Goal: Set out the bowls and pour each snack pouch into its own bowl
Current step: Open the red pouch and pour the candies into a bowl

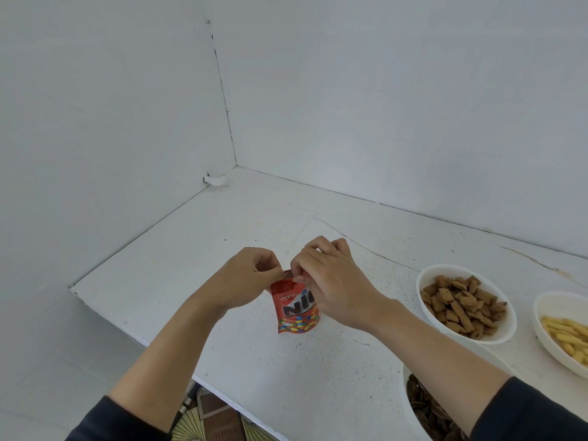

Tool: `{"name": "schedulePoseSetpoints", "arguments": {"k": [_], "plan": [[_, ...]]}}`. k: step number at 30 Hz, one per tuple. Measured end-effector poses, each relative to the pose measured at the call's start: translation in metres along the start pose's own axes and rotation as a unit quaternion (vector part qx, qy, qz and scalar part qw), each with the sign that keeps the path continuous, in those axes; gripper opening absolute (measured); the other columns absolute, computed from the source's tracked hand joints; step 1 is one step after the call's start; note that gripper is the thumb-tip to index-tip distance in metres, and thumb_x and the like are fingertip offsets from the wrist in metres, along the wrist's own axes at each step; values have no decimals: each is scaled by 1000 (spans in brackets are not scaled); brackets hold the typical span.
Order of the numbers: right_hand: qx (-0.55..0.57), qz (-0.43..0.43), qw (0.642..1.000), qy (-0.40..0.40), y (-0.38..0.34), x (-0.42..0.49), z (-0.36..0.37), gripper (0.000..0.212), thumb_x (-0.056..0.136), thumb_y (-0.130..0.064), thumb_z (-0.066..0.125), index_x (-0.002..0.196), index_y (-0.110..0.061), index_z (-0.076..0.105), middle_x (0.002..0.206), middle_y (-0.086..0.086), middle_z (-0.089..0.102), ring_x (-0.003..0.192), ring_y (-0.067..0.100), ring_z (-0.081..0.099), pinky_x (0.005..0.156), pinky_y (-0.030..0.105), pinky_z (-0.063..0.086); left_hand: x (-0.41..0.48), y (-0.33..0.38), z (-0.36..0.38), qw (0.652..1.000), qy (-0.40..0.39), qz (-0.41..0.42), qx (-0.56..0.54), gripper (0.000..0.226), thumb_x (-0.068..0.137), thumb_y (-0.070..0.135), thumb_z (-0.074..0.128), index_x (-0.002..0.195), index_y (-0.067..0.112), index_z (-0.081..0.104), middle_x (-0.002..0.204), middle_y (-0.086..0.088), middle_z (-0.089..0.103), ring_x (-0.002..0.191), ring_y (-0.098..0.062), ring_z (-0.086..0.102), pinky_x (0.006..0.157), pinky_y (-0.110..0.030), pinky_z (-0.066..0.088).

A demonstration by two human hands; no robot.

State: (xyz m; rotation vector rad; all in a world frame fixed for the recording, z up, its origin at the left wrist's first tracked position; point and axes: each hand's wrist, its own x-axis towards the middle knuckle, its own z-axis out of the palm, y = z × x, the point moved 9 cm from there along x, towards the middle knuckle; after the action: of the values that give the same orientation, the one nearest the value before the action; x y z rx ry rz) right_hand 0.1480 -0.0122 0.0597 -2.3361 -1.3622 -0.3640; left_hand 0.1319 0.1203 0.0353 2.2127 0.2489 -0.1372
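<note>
The left hand (248, 276) pinches the top edge of the red pouch (294, 315), held upright at the tabletop (222, 249). The right hand (332, 283) pinches it too. Tearing open seems in hand. Next it needs a free bowl, I think: the bowls (504, 329) at three to five o'clock hold snacks.

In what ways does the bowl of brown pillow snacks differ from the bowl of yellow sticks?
The bowl of brown pillow snacks is wholly in view; the bowl of yellow sticks is cut off by the right edge. The first holds short, dark pieces; the second long, pale ones. The first stands nearer the red pouch. Both are white.
</note>
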Motion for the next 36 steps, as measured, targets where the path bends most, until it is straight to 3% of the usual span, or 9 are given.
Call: {"name": "schedulePoseSetpoints", "arguments": {"k": [3, 6, 10, 14, 20, 24, 28, 33, 36], "plan": [[22, 16, 1000, -4, 9, -2, -2, 10, 97, -31, 61, 103, -24, 57, 103, -16, 62, 109, 10, 45, 94, 38, 34, -5, 8, 1, 999, -35, 27, 12, 16, 97, 25, 67, 85, 15, 65, 67, 9, 70, 58, -5, 53, 58, -22, 43], [26, 21, 999, 13, 16, -5, -6, 13, 93, -34, 67, 100, -24, 63, 101, -18, 58, 109, 9, 43, 92, 34, 33, -9, 14, 2, 996, -73, 41, -11, 10, 95, 20, 69, 99, 23, 60, 89, 1, 77, 71, -5, 67, 67, -26, 51], [59, 30, 998, 11, 20, -8, -3, 12, 93, -32, 69, 98, -21, 68, 101, -19, 52, 109, 10, 43, 92, 32, 35, -8, 28, 8, 992, -108, 66, 6, 17, 91, 7, 67, 95, 23, 69, 94, -1, 76, 81, -13, 71, 72, -27, 58], [115, 31, 993, 17, 23, -11, -7, 9, 90, -25, 74, 94, -17, 73, 100, -13, 54, 108, 8, 40, 94, 26, 38, -4, 38, 13, 993, -95, 73, 5, 15, 91, 9, 71, 86, 23, 72, 77, -3, 74, 69, -12, 72, 61, -21, 56], [109, 34, 991, -65, 31, -18, -11, 8, 92, -29, 71, 90, -25, 64, 104, -17, 59, 115, 10, 41, 99, 46, 40, -1, 37, 4, 995, -41, 78, 54, 15, 89, 1, 67, 84, 14, 73, 70, -3, 70, 66, -18, 77, 62, -26, 61], [136, 24, 981, -135, 30, -24, -8, 11, 96, -27, 66, 91, -27, 56, 104, -16, 56, 116, 9, 39, 101, 43, 40, 1, 34, 3, 992, -4, 81, 96, 23, 91, 2, 60, 82, 16, 75, 87, -6, 70, 64, -14, 76, 68, -32, 64], [125, 41, 986, -100, 39, -23, -12, 7, 97, -26, 65, 95, -24, 59, 105, -13, 54, 111, 11, 40, 98, 39, 41, 6, 40, 8, 984, 14, 101, 146, 25, 92, 14, 63, 85, 33, 78, 102, 9, 65, 70, -7, 71, 57, -14, 49], [151, 55, 983, -87, 43, -22, -14, 3, 97, -25, 67, 94, -24, 64, 115, -12, 49, 114, 6, 39, 96, 23, 38, 4, 60, 14, 987, -18, 99, 129, 17, 87, 13, 73, 90, 27, 82, 57, 9, 72, 52, -4, 68, 46, -12, 44], [162, 66, 979, -100, 48, -23, -14, 4, 96, -25, 68, 92, -25, 66, 120, -15, 43, 120, 6, 36, 99, 24, 36, 7, 66, 14, 978, -11, 93, 184, 23, 83, 7, 71, 89, 26, 82, 68, 12, 74, 54, -5, 70, 49, -16, 50]]}}
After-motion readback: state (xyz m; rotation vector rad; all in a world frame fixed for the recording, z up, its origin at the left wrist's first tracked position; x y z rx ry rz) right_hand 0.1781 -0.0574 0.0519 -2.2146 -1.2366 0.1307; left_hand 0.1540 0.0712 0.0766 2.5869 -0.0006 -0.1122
